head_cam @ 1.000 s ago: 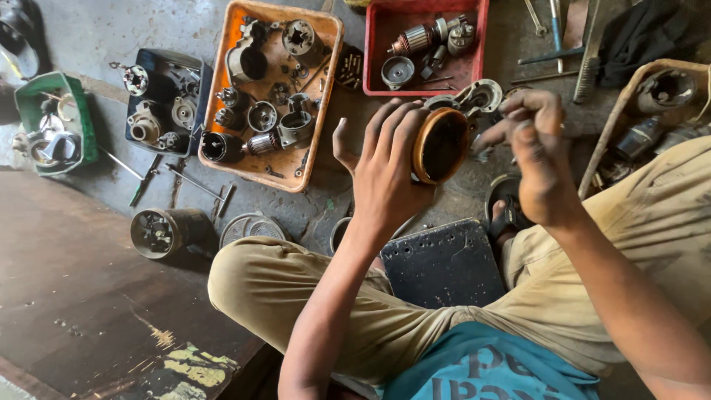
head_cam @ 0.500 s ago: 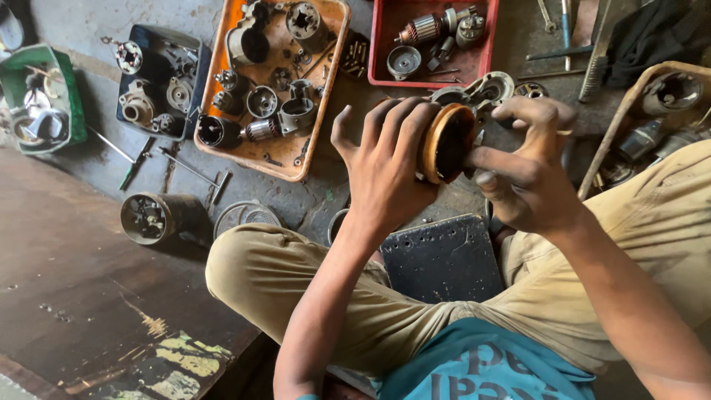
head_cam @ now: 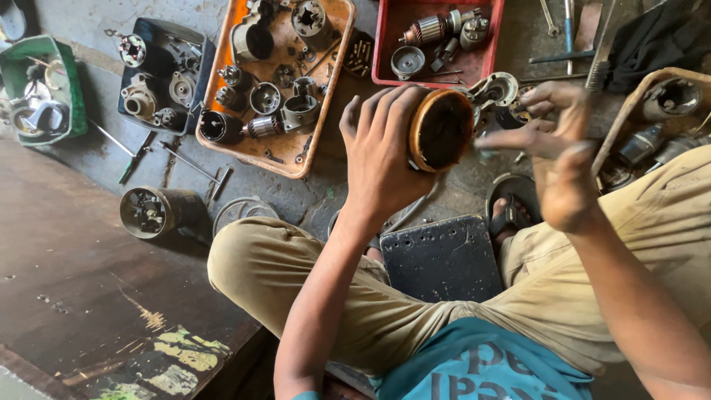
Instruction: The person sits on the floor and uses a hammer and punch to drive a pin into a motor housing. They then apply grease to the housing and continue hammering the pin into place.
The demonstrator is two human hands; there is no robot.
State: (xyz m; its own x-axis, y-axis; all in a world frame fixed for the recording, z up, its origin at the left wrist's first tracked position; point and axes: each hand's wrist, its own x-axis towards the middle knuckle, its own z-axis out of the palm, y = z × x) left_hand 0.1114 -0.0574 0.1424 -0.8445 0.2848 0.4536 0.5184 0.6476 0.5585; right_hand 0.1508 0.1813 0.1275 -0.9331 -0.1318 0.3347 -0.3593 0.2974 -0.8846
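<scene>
While a grimy grey concrete floor (head_cam: 96,159) is seen spread beneath the seated person, a dark, scuffed wooden board (head_cam: 81,296) with flaking yellow paint is found on the near side, below and to the left of the left hand (head_cam: 381,159). A round metal housing (head_cam: 441,130), cylindrical with an orange-brown rim and a dark hollow face, is gripped by the left hand, whose fingers are wrapped over its far side; it is held in the air above the knees. The right hand (head_cam: 559,152) is held just right of the housing, apart from it, with the fingers spread loosely and nothing grasped. Beyond the left hand, an orange plastic tray (head_cam: 289,159) is filled with greasy metal cups, rotors and small cast parts. Farther left of it a dark blue tray (head_cam: 196,44) and a green tray (head_cam: 74,111) are loaded likewise. Directly beyond the housing a red tray (head_cam: 385,44) is seen with a copper-wound armature (head_cam: 424,31). A cylindrical motor body (head_cam: 152,211) is laid on the floor well to the left of the left hand. A dark perforated metal plate (head_cam: 441,259) is set below the hands, between the knees, and a sandalled foot (head_cam: 511,211) is partly hidden beside it. Spanners (head_cam: 566,30) are laid beyond the right hand.
</scene>
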